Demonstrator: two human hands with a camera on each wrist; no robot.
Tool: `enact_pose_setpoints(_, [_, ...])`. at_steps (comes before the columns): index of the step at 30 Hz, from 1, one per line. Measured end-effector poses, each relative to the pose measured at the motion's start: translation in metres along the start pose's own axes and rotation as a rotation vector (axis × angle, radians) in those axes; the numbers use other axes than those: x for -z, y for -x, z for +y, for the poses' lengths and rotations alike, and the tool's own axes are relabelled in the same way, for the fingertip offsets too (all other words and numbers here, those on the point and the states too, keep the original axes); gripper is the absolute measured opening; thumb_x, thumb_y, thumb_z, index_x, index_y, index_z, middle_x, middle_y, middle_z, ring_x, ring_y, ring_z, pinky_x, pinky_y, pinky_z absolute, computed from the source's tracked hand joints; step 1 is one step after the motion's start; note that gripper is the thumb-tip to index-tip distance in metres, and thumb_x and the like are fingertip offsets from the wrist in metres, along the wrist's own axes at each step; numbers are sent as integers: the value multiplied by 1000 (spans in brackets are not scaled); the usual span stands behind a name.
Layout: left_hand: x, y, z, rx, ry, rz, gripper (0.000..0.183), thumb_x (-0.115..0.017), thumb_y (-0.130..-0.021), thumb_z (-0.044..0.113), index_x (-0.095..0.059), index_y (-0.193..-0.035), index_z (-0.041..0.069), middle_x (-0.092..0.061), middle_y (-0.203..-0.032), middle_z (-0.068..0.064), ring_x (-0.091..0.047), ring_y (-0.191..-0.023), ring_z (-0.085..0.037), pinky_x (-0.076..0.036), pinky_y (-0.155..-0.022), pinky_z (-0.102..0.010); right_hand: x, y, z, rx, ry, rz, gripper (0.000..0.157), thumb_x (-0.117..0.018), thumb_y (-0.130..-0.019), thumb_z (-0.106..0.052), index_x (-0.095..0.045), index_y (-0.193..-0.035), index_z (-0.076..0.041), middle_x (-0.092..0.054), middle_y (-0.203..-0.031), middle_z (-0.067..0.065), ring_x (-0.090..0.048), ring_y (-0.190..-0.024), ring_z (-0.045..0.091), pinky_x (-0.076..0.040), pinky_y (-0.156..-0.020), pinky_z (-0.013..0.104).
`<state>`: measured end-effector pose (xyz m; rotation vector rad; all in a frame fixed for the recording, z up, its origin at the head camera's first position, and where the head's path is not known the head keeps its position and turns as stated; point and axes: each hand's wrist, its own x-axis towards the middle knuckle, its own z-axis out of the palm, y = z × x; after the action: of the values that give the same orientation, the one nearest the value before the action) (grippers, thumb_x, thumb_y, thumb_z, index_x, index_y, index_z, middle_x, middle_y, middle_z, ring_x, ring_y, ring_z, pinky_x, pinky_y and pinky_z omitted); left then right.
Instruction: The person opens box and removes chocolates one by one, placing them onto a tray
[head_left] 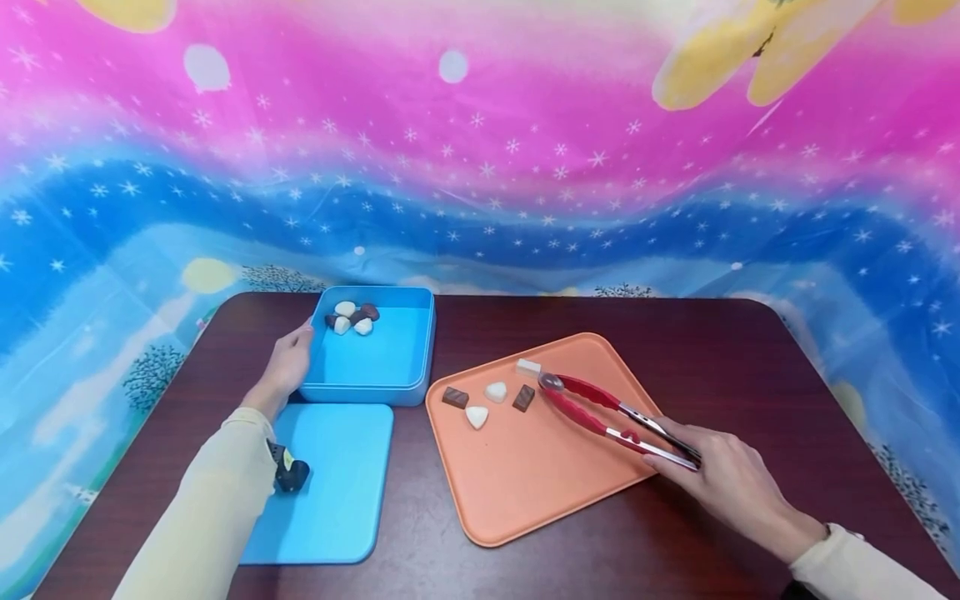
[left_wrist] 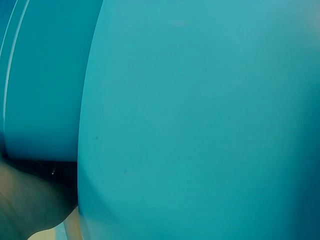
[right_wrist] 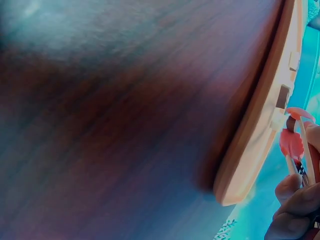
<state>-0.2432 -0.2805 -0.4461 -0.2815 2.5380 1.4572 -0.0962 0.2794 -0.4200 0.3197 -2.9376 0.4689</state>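
My right hand (head_left: 723, 471) grips red-tipped metal tongs (head_left: 577, 417) over the right part of the orange tray (head_left: 540, 475). Between the tongs' tips shows a small brown piece (right_wrist: 291, 123), like a chocolate. Close by on the tray lie a white block (head_left: 528, 367), a brown chocolate bar piece (head_left: 524, 398) and a white rounded piece (head_left: 496, 391). Further left are another brown bar piece (head_left: 455, 397) and a white heart-shaped piece (head_left: 477, 417). My left hand (head_left: 288, 362) holds the left side of an uncovered blue box (head_left: 427, 350). Several white and brown pieces (head_left: 352, 317) sit in its far left corner.
A flat blue lid (head_left: 337, 492) lies in front of the box, partly under my left forearm. Both stand on a dark wooden table (head_left: 720, 350), with the tray to their right. A colourful printed cloth (head_left: 480, 167) hangs behind the table.
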Motion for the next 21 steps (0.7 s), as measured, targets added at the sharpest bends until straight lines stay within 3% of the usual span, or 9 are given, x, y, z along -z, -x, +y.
enact_pose_setpoints(5, [0,0,0,-9,-2,6,62,-11,-110,46,1,-163,15,1,-172,-9,2,-159,-39,-7,-127,-65,-2,2,3,-16,5,-27,60,-80,-83,-48,-70,-131,-14,-65,-73,-11,-43,-61,5,-33,-54,25])
enact_pose_setpoints(21, [0,2,0,-2,-2,5,62,-11,-110,47,1,-163,17,1,-172,-10,2,-159,-40,-7,-126,-66,-4,2,7,5,16,-27,55,-81,-82,-47,-73,-127,-15,-73,-82,-6,-45,-62,5,-35,-53,26])
